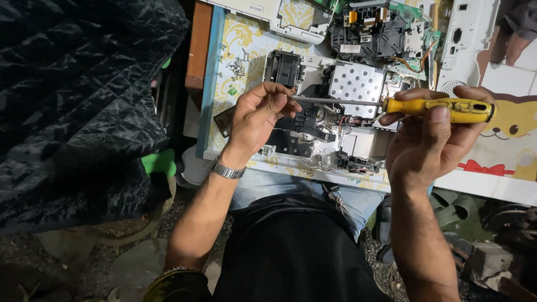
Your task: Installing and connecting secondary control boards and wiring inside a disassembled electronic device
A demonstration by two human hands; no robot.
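- Nearest me I see my own lap: dark clothing and blue jeans, with gravel ground to either side.
- My left hand (258, 114) rises from a wrist that carries a metal watch (228, 169); its fingers (278, 102) are pinched together on the tip of the screwdriver's metal shaft.
- My right hand (433, 140) has its fingers closed round the yellow handle of the screwdriver (391, 104), thumb laid across the top. The tool lies level between both hands, held in the air just above the opened device.
- Under the hands sits the dismantled white device (327, 120), casing off, with black plastic parts, thin wires and a perforated silver metal plate (357, 84) exposed. It rests on a surface (243, 33) covered in a yellow-and-white floral pattern.
- On that cover, left of the device, lies a small heap of loose screws (238, 66).
- Further back stand a second opened unit with a black mechanism (366, 31) and white casing pieces (467, 39).
- To the far left hangs a black quilted cloth (78, 100); to the right is a panel with a cartoon bear (512, 131).
- At the top right corner another person's hand (506, 47) shows; I cannot tell what it is doing.
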